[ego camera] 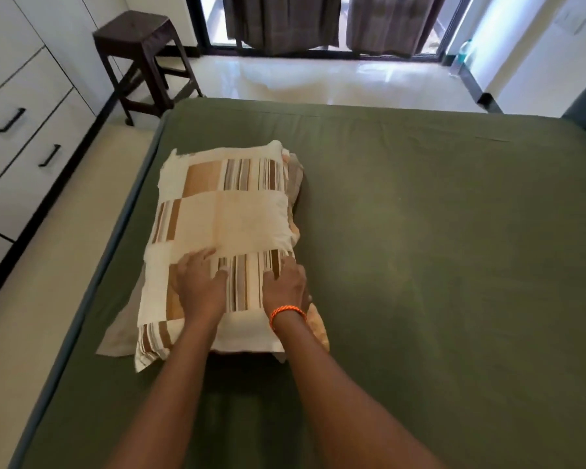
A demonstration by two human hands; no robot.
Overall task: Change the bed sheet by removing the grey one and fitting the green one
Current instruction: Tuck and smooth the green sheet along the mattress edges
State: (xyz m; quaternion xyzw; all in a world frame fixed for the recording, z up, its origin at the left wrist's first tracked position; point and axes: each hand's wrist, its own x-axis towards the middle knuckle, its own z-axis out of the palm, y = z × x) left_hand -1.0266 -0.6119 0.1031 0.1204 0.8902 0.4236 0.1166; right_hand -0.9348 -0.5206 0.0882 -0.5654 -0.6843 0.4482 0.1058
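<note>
The green sheet (pixel 420 248) already covers the bed with no grey one in sight, so I judge only pillows remain: my left hand (pixel 202 282) and right hand (pixel 286 286) press flat-fingered on the pillow (pixel 224 211) at centre left, gripping nothing.

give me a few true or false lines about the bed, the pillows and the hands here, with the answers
1. The green sheet covers the bed. True.
2. Both hands rest on the top pillow. True: the left hand and the right hand lie on its near end.
3. The pillows sit in the middle of the bed. False: they lie towards its left side, near the drawers.
4. The orange band is on the left wrist. False: it is on the right wrist.
5. A dark stool stands on the floor beyond the bed's far left corner. True.
6. The right hand holds a grey sheet. False: no grey sheet is in view.
</note>
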